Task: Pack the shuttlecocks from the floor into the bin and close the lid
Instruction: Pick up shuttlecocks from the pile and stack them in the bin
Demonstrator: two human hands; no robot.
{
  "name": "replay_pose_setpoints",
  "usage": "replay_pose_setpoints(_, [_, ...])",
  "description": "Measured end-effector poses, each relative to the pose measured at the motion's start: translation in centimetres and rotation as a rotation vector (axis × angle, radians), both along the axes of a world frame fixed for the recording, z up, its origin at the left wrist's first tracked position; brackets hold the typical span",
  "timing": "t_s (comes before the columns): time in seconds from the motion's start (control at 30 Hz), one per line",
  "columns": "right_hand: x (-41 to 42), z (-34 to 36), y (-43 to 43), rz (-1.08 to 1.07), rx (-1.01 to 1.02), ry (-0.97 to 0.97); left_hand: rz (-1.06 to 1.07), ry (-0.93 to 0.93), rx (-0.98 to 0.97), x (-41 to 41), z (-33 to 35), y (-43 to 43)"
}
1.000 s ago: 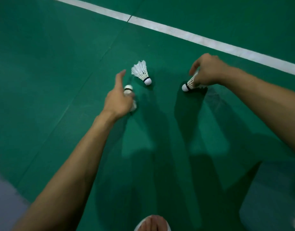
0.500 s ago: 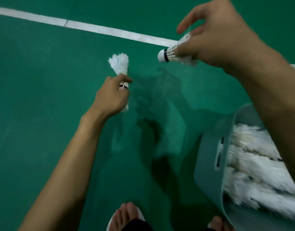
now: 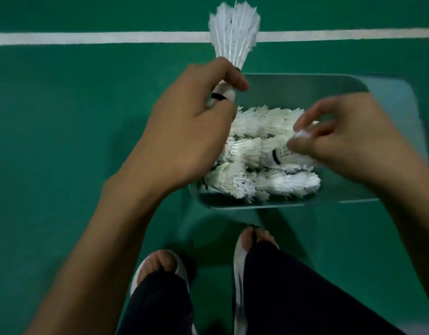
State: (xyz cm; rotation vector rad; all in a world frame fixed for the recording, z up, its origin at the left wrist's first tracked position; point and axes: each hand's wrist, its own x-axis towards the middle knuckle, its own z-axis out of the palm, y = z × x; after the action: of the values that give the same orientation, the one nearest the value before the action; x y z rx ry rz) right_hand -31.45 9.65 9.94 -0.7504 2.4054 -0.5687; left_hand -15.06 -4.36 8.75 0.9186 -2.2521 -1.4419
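Green court floor (image 3: 63, 141), bin (image 3: 305, 79) at our feet. Our left hand (image 3: 184, 131) grips a shuttlecock (image 3: 235, 32) at the bin's left rim, feathers pointing away. Our right hand (image 3: 341, 141) pinches a second shuttlecock (image 3: 273, 157), cork leftward.

Floor: green court surface (image 3: 51, 141), smooth and matte, filling the whole view.
Marking: one white line (image 3: 99, 38) running straight across near the top.
Light: dim, with soft dark shadows lying on the green.
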Motion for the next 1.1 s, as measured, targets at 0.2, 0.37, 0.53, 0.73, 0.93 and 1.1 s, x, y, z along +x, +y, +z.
replay_pose_setpoints(0.2, [2.0,-5.7,1.4,0.076,0.101,-0.165,0.016,-0.078,0.007,-2.5,-0.8,3.2])
replay_pose_setpoints(0.37, [2.4,-8.0,-1.5,0.120,0.109,-0.191,0.042,-0.126,0.048,-2.7,-2.5,3.1])
replay_pose_setpoints(0.53, [3.3,-9.3,-4.4,0.221,0.129,-0.262,0.068,-0.119,0.083,-2.9,-3.0,3.3])
replay_pose_setpoints(0.73, [1.1,-6.3,-2.9,0.100,-0.013,-0.544,0.057,-0.116,0.107,-3.3,-2.9,3.5])
replay_pose_setpoints(0.93, [-3.9,-2.2,1.0,0.045,-0.135,-0.292,-0.031,-0.104,0.151,-3.7,-2.5,4.6])
replay_pose_setpoints(1.1, [-5.8,-1.9,2.2,0.082,-0.251,-0.175,-0.240,-0.120,0.243,-4.3,-2.7,5.8])
